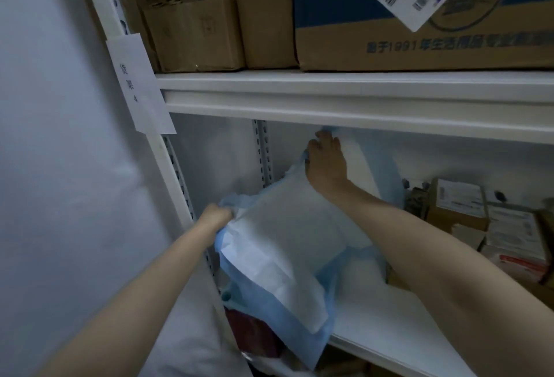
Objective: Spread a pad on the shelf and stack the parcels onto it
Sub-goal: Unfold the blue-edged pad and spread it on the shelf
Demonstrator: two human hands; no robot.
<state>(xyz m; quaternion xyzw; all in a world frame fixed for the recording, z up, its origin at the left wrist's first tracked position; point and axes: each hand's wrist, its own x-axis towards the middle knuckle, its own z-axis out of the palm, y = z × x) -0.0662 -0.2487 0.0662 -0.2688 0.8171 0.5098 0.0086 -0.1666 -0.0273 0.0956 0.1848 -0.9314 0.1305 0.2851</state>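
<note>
spreading a pad (287, 226), white-faced with blue edging, on the lower shelf (386, 310) of a white rack. pad only partly laid out: far part pushed up against the back wall, near part crumpled and hanging off the shelf's front left corner.

left hand (215, 216) at the near left corner, beside the front upright (180, 184), fingers clenched on a bunched blue edge, likely to anchor that side and pull out the slack. right hand (326, 163) reached deep under the upper shelf (359, 97), palm flat on the pad; fingers at the far edge, pinching it or just pressing cannot be told. probably driving that corner toward the back upright (263, 151) so the sheet covers the full depth.

parcels (485, 226), small labelled boxes, heaped at the right of the same shelf, just beside the right forearm, none on the pad yet. looks set to block the pad from opening fully to the right.

above, cardboard boxes (209, 31) and a large printed carton (419, 16) fill the upper shelf, whose low front beam leaves little headroom for the reaching arm. paper label (138, 82) taped to the front upright. dark red item (254, 337) below the drooping pad, unclear what.
</note>
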